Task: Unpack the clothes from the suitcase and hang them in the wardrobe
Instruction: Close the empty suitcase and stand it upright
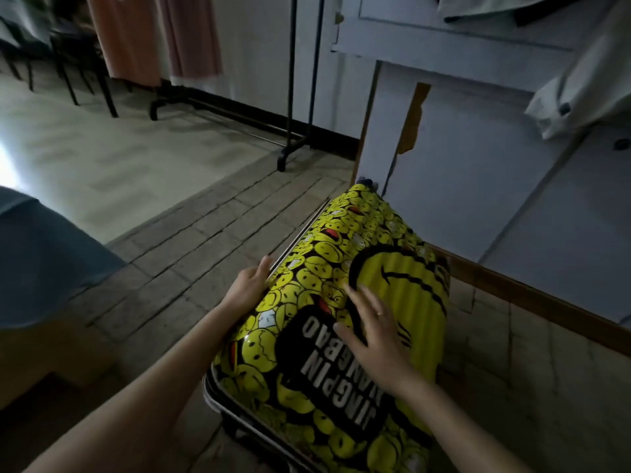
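Note:
A hard-shell suitcase [345, 254], yellow with smiley faces and a black label, lies flat and closed on the tiled floor in front of me. My left hand [247, 285] rests against its left edge by the metal seam, fingers curled over the rim. My right hand [372, 332] lies flat on the lid with fingers spread, holding nothing. A black clothes rail [290, 97] stands at the back, with pink garments [153, 39] hanging at the far left. The pale blue wardrobe [478, 165] stands directly behind the suitcase.
A white garment [580, 90] hangs at the upper right over the wardrobe front. Something blue-covered [41, 261] sits at the left, like a bed. Dark chair legs [78, 76] stand at the far left. The room is dim.

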